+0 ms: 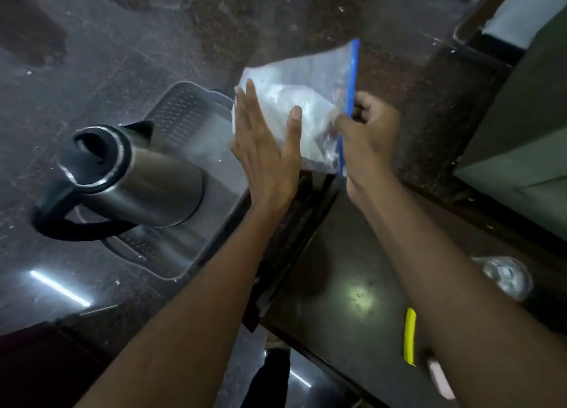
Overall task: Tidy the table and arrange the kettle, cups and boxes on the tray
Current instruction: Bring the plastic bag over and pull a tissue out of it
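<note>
Two hands hold one clear plastic bag point(294, 113) above the far right corner of the tray point(184, 107). The right hand point(365, 134) pinches the bag's blue zip edge with bent fingers point(343, 122). The left hand point(264, 143) is flat and open, pressed against the bag's side. The kettle point(132, 177) already stands on the tray, near its left edge. No cups or boxes show on the tray, so I think most of the job is left. A yellow thing point(409, 335) and a see-through lump point(506, 277) lie on the dark table point(337, 254).
</note>
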Tool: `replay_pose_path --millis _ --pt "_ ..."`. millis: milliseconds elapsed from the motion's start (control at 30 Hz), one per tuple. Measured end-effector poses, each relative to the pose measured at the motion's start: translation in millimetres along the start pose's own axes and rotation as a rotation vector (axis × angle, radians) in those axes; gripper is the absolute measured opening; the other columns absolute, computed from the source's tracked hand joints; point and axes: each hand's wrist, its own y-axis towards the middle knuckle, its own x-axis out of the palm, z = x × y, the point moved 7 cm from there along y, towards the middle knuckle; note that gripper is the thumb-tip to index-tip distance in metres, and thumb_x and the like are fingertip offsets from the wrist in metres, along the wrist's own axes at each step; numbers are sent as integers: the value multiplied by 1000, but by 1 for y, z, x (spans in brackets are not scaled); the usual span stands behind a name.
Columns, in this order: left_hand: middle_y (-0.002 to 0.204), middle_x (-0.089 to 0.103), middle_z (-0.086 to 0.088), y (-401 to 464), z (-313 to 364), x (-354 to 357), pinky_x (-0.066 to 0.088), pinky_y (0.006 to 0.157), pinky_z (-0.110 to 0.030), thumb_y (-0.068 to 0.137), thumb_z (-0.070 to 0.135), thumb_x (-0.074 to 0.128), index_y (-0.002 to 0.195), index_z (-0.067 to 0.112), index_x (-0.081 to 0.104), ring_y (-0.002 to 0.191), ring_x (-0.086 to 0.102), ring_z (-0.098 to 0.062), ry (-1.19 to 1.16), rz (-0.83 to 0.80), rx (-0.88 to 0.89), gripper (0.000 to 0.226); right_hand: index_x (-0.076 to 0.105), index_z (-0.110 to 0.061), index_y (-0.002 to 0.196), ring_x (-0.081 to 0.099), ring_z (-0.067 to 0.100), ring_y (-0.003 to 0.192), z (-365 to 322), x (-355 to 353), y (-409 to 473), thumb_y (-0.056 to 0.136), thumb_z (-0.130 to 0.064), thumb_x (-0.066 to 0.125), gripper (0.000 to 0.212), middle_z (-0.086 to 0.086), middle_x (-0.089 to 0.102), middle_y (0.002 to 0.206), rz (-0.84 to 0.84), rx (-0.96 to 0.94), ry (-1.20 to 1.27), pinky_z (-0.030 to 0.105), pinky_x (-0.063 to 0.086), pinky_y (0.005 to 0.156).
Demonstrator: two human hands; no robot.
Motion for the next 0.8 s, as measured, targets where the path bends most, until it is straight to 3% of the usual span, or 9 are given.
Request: replay_pose_path --millis 100,233,333,400,500,600,667,800 --pt "181 6 3 -49 16 45 9 131 -44 107 66 41 172 28 11 168 6 -13 104 -144 155 81 74 -7 98 66 18 74 65 -93 -26 85 -4 67 16 18 76 88 136 157 -53 46 59 69" --pt "182 2 0 -129 -18 116 14 132 -50 106 65 41 173 25 8 169 4 -18 353 -441 296 85 72 -5 101 65 20 78 165 -191 -72 88 -3 69 14 14 75 90 294 353 -215 48 59 78" --pt "182 -3 -1 -179 -63 159 16 132 -57 106 61 44 173 29 1 169 0 -22 550 -696 345 86 67 1 96 68 32 82 230 -233 -93 89 -5 68 10 26 72 94 289 509 -393 59 58 84" --pt "182 -5 -2 -199 -85 174 18 131 -59 105 58 47 173 31 1 169 -1 -24 612 -788 362 86 67 2 98 71 43 94 251 -245 -95 88 -7 67 13 26 73 98 239 528 -500 58 56 88" --pt "182 -6 -3 -209 -93 179 18 129 -59 106 51 52 173 31 3 169 -3 -28 605 -804 367 85 67 -7 112 69 39 108 251 -252 -95 88 -15 68 25 17 75 110 228 469 -676 47 54 93" --pt "182 -3 -2 -204 -86 174 17 130 -56 107 48 52 172 32 4 169 -1 -25 569 -753 350 83 62 -13 115 66 33 108 242 -252 -101 91 -20 68 26 10 73 111 270 393 -776 41 51 88" --pt "182 -3 0 -197 -81 173 17 130 -55 107 45 52 172 32 5 169 -1 -21 543 -743 307 82 64 -12 112 67 31 101 240 -252 -105 91 -16 68 21 9 74 102 296 386 -728 41 51 85" --pt "182 -3 1 -190 -78 174 18 130 -55 107 38 53 173 28 5 169 -1 -20 536 -788 287 82 70 -8 107 73 29 91 248 -256 -104 87 -6 68 21 3 73 85 371 502 -400 45 58 89"
